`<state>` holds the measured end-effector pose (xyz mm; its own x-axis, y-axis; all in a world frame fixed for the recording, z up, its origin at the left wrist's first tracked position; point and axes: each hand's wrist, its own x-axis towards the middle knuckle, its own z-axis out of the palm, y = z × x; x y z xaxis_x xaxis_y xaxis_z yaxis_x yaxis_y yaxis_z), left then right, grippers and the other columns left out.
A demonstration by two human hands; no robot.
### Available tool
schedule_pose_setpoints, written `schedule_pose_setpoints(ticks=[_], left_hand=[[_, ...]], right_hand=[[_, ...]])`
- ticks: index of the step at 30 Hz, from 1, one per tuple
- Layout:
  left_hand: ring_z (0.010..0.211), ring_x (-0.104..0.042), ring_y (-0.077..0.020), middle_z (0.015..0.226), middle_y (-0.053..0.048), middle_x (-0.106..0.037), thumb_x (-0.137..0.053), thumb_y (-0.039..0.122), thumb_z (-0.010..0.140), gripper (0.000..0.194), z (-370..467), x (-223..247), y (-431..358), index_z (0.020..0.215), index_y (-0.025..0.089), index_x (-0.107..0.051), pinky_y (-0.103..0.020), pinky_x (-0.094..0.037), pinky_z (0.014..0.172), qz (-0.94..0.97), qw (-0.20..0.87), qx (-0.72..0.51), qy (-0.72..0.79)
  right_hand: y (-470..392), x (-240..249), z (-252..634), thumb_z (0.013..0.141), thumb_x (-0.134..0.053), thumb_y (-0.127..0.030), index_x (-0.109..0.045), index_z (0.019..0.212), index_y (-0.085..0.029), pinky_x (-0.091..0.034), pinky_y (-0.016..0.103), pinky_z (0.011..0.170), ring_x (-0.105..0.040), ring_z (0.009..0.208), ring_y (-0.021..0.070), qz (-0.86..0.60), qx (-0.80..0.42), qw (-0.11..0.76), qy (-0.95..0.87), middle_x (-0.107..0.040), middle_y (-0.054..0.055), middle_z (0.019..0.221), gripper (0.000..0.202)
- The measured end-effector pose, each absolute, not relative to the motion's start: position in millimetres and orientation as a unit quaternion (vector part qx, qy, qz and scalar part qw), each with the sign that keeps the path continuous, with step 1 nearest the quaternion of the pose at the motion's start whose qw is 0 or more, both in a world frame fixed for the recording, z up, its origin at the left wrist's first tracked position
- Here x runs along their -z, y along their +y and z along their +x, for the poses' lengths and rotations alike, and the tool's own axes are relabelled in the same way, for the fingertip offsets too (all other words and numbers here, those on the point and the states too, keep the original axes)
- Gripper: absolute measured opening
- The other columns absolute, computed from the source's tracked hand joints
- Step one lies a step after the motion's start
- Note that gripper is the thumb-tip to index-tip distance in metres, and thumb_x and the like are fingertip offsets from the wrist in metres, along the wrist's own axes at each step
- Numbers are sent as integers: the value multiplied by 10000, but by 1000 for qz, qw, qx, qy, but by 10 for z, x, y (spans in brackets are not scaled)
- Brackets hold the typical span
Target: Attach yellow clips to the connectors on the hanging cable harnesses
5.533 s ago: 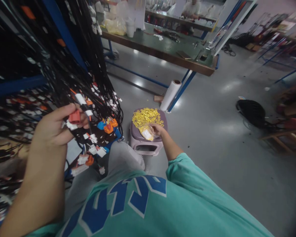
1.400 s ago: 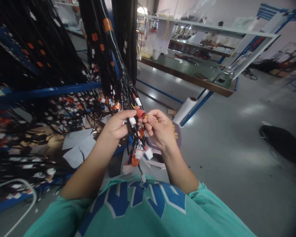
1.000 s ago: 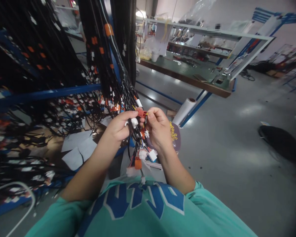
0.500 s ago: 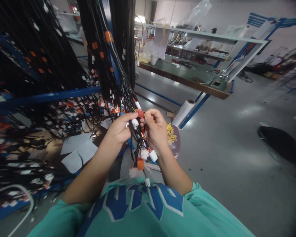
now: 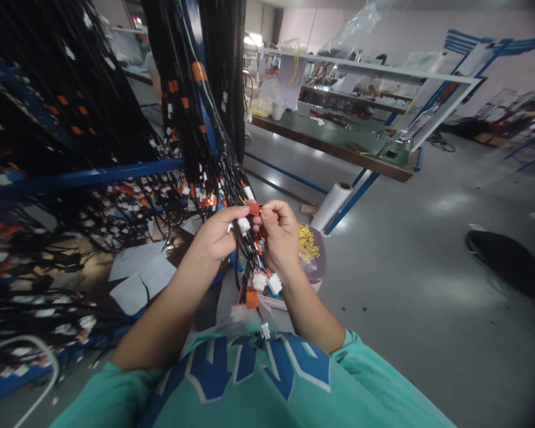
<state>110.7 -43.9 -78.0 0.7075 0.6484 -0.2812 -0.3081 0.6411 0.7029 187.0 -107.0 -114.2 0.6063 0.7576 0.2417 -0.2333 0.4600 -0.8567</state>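
Between thumb and fingers, my left hand (image 5: 216, 233) pinches a red wire connector (image 5: 254, 208). My right hand (image 5: 280, 235) is closed at the connector's right end, its thumb and forefinger on a small yellow piece (image 5: 261, 210) mostly hidden by the fingertips. The connector belongs to a black wiring harness (image 5: 223, 145) that hangs from above and runs down between my hands. White connectors (image 5: 274, 283) and an orange connector (image 5: 252, 298) dangle at its lower end, in front of my shirt.
Yellow small parts (image 5: 309, 242) lie on a round purple-grey surface (image 5: 320, 267) beyond my right wrist. Many harnesses hang from a blue rack (image 5: 116, 171) at left. A green-topped workbench (image 5: 339, 128) and a white film roll (image 5: 333, 208) stand ahead. Paper sheets (image 5: 142, 276) lie left.
Both hands keep their grip at the red connector with barely any movement. The view has shifted very slightly, and the dangling connectors sit a little further left.
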Motion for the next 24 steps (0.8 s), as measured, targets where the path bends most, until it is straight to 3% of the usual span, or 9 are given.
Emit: schedule_pose_setpoints(ticks=[7, 17, 24], left_hand=[[433, -568, -112, 536, -52, -627, -436, 0, 752, 218, 1088, 791, -426, 716, 57, -643, -211, -517, 488, 320, 865, -279, 267], [442, -578, -112, 542, -58, -637, -433, -11, 760, 235, 1083, 801, -419, 735, 45, -659, -207, -518, 479, 316, 869, -280, 259], [439, -581, -114, 520, -51, -629, -480, -1, 732, 198, 1076, 832, -403, 667, 59, -657, -202, -516, 465, 327, 867, -276, 254]], right_hand=[[-1038, 1164, 1877, 663, -667, -435, -452, 757, -236, -438, 211, 532, -489, 562, 74, -404, -321, 799, -309, -483, -54, 607, 308], [-1042, 1167, 1863, 685, -643, -423, -443, 815, -240, -464, 219, 541, -517, 560, 75, -430, -283, 796, -318, -469, -59, 614, 300], [-1065, 1078, 1911, 623, -679, -395, -442, 851, -240, -441, 202, 473, -517, 497, 66, -409, -355, 785, -303, -448, -86, 557, 364]])
